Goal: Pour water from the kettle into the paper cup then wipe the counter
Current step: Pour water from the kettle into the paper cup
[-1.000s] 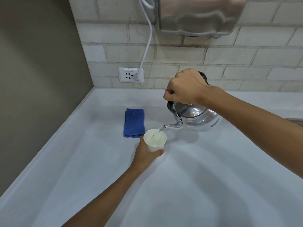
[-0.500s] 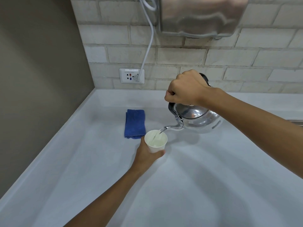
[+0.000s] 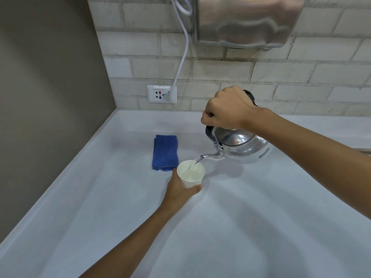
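My right hand grips the black handle of a shiny steel kettle, which is tilted with its spout to the left. A thin stream of water runs from the spout into a white paper cup. My left hand holds that cup from below and behind, just above the white counter. Water shows inside the cup. A folded blue cloth lies flat on the counter just left of the cup.
A brown wall borders the counter on the left. On the brick back wall are a socket with a white cable plugged in and a metal box above the kettle. A sink edge shows at the far right.
Kettle, cup and both hands keep nearly the same pose while water keeps flowing. The level in the cup looks slightly higher.
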Demonstrator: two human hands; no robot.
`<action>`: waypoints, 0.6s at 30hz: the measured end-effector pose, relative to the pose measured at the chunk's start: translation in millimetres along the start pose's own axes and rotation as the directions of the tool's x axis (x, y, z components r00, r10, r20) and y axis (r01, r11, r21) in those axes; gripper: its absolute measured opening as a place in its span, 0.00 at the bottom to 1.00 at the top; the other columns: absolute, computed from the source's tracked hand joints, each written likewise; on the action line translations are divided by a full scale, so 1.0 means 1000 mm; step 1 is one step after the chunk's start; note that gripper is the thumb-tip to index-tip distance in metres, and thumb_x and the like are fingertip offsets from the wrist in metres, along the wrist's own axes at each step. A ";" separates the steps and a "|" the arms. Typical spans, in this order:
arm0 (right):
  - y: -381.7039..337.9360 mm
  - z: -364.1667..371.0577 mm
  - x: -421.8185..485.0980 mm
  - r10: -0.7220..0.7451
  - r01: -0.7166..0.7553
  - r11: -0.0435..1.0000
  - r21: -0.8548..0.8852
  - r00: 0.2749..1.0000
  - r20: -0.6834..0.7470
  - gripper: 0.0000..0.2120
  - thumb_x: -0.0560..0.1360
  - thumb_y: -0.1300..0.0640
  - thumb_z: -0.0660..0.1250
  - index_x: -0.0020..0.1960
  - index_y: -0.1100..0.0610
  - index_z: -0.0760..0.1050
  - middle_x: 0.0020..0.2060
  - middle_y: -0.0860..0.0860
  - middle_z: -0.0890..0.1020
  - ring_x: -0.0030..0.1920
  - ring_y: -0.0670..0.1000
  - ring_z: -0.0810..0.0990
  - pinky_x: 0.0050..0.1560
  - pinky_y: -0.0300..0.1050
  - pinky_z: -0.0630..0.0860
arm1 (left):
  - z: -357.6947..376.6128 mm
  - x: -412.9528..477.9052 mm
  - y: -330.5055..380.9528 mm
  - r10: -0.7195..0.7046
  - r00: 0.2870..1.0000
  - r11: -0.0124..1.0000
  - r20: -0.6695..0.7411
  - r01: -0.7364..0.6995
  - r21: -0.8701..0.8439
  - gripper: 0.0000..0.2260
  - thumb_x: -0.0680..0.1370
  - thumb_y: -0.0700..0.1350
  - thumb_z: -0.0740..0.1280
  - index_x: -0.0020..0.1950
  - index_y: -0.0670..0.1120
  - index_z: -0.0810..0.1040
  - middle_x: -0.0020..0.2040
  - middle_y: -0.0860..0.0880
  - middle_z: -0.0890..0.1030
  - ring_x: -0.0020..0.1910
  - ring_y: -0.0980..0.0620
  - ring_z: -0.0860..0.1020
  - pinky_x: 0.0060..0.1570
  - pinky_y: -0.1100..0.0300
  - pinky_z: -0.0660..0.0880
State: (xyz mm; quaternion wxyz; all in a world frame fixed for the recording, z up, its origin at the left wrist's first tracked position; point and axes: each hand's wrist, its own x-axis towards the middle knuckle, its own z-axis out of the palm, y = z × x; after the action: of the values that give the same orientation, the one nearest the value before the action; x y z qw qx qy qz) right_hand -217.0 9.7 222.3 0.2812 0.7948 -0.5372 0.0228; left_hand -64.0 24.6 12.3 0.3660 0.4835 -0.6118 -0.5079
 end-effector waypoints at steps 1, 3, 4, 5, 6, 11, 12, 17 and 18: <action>0.000 0.000 0.000 -0.002 0.002 1.000 -0.002 1.000 0.001 0.21 0.68 0.57 0.60 0.23 0.56 0.52 0.19 0.51 0.55 0.24 0.51 0.51 0.28 0.39 0.49 | 0.000 0.000 0.000 -0.001 1.000 1.000 0.000 0.001 0.003 0.33 0.66 0.42 0.76 0.66 0.49 0.64 0.59 0.52 0.74 0.56 0.53 0.72 0.51 0.62 0.67; 0.000 0.000 0.001 -0.004 0.004 1.000 -0.004 1.000 -0.001 0.21 0.69 0.57 0.60 0.23 0.56 0.52 0.19 0.51 0.55 0.24 0.52 0.52 0.28 0.39 0.49 | 0.000 0.000 0.000 -0.003 1.000 1.000 -0.002 0.003 0.005 0.32 0.66 0.42 0.76 0.65 0.49 0.64 0.59 0.52 0.74 0.56 0.53 0.72 0.51 0.62 0.67; 0.001 0.000 0.001 -0.004 0.004 1.000 -0.006 1.000 -0.004 0.21 0.69 0.57 0.60 0.23 0.56 0.52 0.19 0.51 0.55 0.25 0.53 0.54 0.28 0.39 0.49 | 0.000 0.000 0.000 -0.003 1.000 1.000 -0.003 0.003 0.005 0.32 0.66 0.42 0.76 0.65 0.49 0.65 0.59 0.52 0.74 0.56 0.53 0.72 0.51 0.62 0.67; 0.001 0.000 0.001 -0.006 0.006 1.000 -0.008 1.000 -0.007 0.21 0.68 0.57 0.60 0.23 0.56 0.52 0.19 0.51 0.55 0.26 0.53 0.56 0.28 0.39 0.49 | 0.000 0.000 0.000 -0.003 1.000 1.000 -0.004 0.003 0.007 0.32 0.66 0.42 0.76 0.65 0.49 0.65 0.58 0.52 0.74 0.56 0.53 0.72 0.51 0.62 0.67; 0.001 0.001 0.001 -0.007 0.007 1.000 -0.010 1.000 -0.010 0.21 0.68 0.57 0.60 0.23 0.56 0.52 0.19 0.51 0.55 0.27 0.53 0.56 0.28 0.39 0.49 | 0.000 0.000 0.000 -0.003 1.000 1.000 -0.005 0.003 0.011 0.32 0.66 0.42 0.76 0.65 0.49 0.65 0.58 0.53 0.74 0.56 0.53 0.72 0.51 0.62 0.67; 0.001 0.001 0.000 -0.006 0.006 1.000 -0.014 1.000 -0.013 0.19 0.67 0.57 0.60 0.24 0.56 0.53 0.19 0.51 0.54 0.26 0.52 0.53 0.28 0.39 0.48 | 0.000 0.000 0.000 -0.002 1.000 1.000 -0.002 0.002 0.009 0.32 0.66 0.42 0.76 0.66 0.49 0.64 0.60 0.52 0.74 0.57 0.53 0.72 0.51 0.62 0.68; 0.001 0.001 0.000 -0.006 0.006 1.000 -0.014 1.000 -0.013 0.19 0.67 0.57 0.60 0.24 0.56 0.53 0.19 0.51 0.54 0.26 0.52 0.52 0.28 0.39 0.48 | 0.000 0.000 0.000 -0.002 1.000 1.000 -0.002 0.002 0.010 0.32 0.66 0.42 0.76 0.66 0.49 0.64 0.59 0.52 0.74 0.56 0.53 0.72 0.51 0.62 0.67; 0.002 0.002 0.000 -0.005 0.004 1.000 -0.014 1.000 -0.011 0.20 0.67 0.57 0.60 0.24 0.56 0.52 0.19 0.50 0.54 0.25 0.51 0.51 0.28 0.39 0.48 | 0.000 0.000 -0.001 -0.001 1.000 1.000 -0.008 0.001 0.009 0.33 0.65 0.42 0.76 0.65 0.50 0.65 0.58 0.52 0.73 0.56 0.53 0.72 0.50 0.62 0.67; 0.002 0.002 0.000 -0.006 0.006 1.000 -0.013 1.000 -0.013 0.20 0.67 0.57 0.60 0.23 0.55 0.52 0.19 0.50 0.53 0.24 0.51 0.50 0.28 0.39 0.48 | 0.001 0.001 -0.001 0.000 1.000 1.000 -0.007 0.000 0.008 0.33 0.65 0.42 0.76 0.65 0.50 0.65 0.58 0.53 0.73 0.56 0.53 0.72 0.50 0.62 0.67</action>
State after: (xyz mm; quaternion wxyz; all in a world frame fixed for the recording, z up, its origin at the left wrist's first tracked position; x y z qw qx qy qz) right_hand -218.9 8.6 221.6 0.2897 0.7945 -0.5331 0.0238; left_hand -64.7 24.0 11.3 0.3665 0.4867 -0.6125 -0.5036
